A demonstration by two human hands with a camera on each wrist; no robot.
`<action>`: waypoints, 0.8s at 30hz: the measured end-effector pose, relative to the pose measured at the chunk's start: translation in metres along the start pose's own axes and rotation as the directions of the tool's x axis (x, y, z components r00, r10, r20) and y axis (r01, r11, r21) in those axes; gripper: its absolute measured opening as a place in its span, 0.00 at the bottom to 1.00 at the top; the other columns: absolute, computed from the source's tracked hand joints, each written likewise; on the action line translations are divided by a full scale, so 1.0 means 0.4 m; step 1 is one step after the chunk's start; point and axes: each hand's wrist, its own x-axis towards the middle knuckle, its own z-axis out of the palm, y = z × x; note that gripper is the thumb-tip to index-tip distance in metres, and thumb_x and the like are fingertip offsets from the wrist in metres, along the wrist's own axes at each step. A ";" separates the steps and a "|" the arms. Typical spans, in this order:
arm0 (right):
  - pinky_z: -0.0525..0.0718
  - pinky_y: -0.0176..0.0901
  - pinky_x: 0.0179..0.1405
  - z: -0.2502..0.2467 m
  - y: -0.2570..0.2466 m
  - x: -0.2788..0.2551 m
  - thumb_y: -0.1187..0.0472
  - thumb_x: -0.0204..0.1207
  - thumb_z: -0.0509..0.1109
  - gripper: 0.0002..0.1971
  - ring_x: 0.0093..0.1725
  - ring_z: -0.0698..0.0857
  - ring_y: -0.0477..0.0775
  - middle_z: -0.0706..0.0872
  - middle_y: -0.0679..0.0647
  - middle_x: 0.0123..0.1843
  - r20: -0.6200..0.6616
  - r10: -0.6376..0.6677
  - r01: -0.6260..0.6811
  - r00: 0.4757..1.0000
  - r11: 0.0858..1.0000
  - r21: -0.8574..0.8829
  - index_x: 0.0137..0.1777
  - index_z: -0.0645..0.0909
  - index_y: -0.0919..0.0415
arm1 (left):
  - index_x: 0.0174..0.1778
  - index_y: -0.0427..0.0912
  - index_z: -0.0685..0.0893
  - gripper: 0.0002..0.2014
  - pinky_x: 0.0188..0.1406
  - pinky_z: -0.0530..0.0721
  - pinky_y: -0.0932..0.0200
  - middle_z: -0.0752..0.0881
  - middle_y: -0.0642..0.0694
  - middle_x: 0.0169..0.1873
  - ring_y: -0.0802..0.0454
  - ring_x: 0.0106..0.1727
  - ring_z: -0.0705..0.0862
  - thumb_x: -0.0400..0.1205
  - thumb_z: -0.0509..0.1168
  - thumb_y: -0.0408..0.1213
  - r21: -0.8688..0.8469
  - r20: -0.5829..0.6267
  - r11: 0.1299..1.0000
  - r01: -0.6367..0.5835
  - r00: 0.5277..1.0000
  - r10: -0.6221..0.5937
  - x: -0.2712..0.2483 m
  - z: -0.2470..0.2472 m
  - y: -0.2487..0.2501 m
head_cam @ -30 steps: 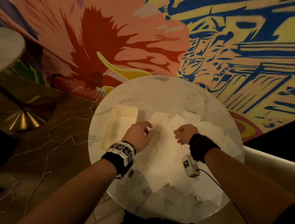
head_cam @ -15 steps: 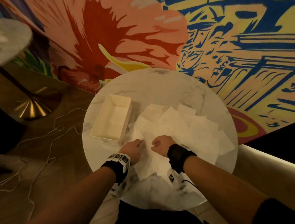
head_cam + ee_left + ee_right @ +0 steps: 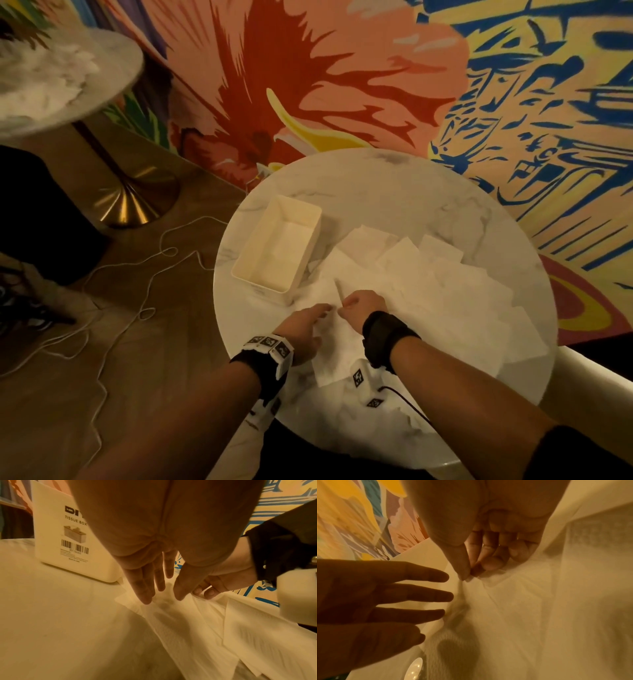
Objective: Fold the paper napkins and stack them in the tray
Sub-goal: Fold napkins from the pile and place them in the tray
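The napkin [image 3: 337,329] being worked lies on top at the near-left edge of the loose spread of napkins [image 3: 445,294] that covers the right and middle of the round marble table [image 3: 394,192]. Its long axis runs roughly from the person's body toward the tray [image 3: 255,277], which stands just beyond and to the left of both hands, with its near corner touching the edge of the paper. In the head view the tray looks empty, so by my reading no folded napkin is stacked yet.

The right hand [image 3: 359,305] is the one with a hold: in the right wrist view its thumb and forefinger pinch a raised edge of the napkin, and the other fingers [image 3: 493,562] curl in behind. The left hand [image 3: 303,329] lies just beside it, to the left, fingers [image 3: 144,588] straight and spread with the tips resting on the paper and nothing gripped.

The pinched edge sits between the two hands, and the bulk of the sheet extends from it back toward the person. The fold probably turns on carrying that edge over while the flat left hand pins the sheet. The left hand is nearer the tray. Thin paper may slide or drag its neighbours underneath.
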 end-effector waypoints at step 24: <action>0.82 0.47 0.37 -0.222 -0.001 -0.005 0.55 0.85 0.66 0.10 0.47 0.83 0.57 0.86 0.62 0.57 -0.219 -0.087 0.214 0.972 0.716 0.664 0.63 0.77 0.53 | 0.79 0.48 0.66 0.30 0.52 0.78 0.58 0.85 0.51 0.55 0.47 0.54 0.85 0.83 0.69 0.47 -0.266 -0.402 0.956 -0.123 0.916 0.006 0.071 -0.180 0.172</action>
